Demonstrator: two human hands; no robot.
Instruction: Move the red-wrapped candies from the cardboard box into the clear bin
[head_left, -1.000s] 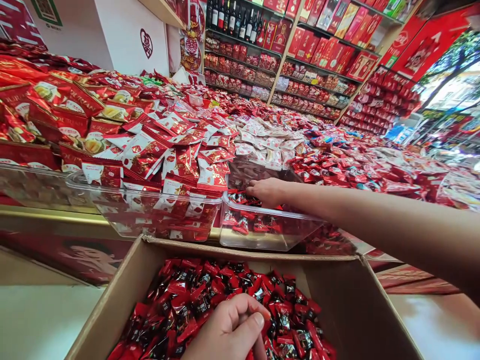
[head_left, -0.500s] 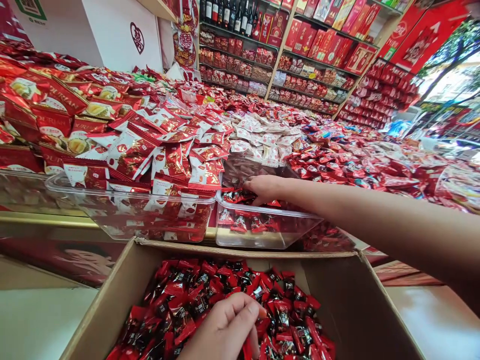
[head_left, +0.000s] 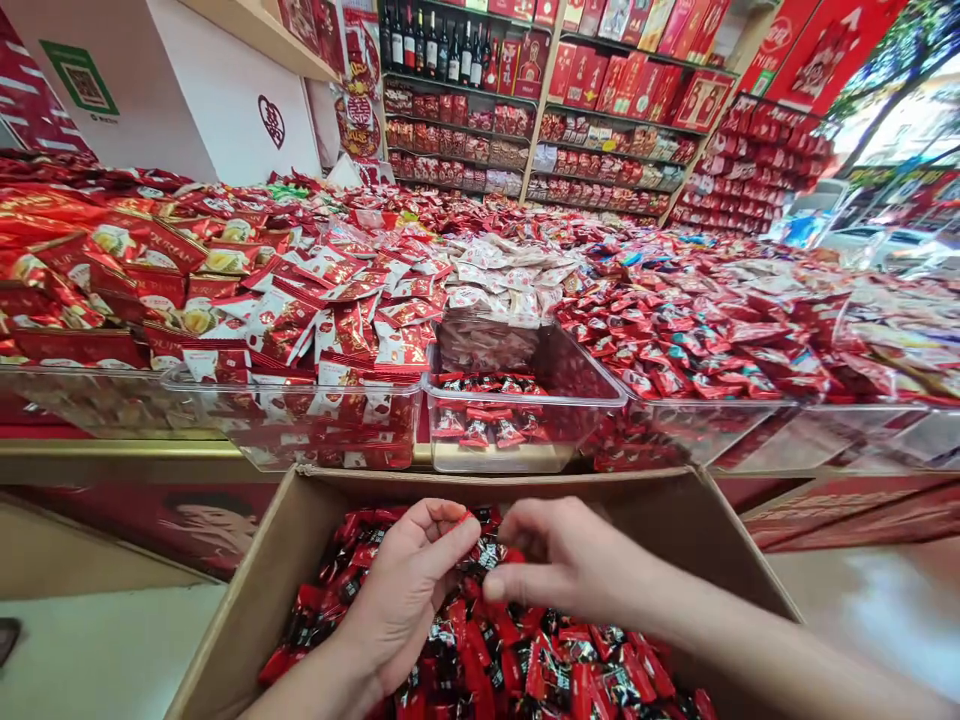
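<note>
Both hands, left (head_left: 409,590) and right (head_left: 566,560), pinch red-black wrapped candies (head_left: 480,555) together above cardboard box (head_left: 720,530), gathering them; clear bin (head_left: 525,400) nearly empty beyond.

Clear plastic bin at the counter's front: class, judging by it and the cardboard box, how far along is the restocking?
Early. Done: the clear plastic bin holds only a shallow layer of red-and-black wrapped candies. In hand: the left hand and right hand are both in the brown cardboard box, fingers among its candies. Left: the box looks well filled and the bin mostly empty.
</note>
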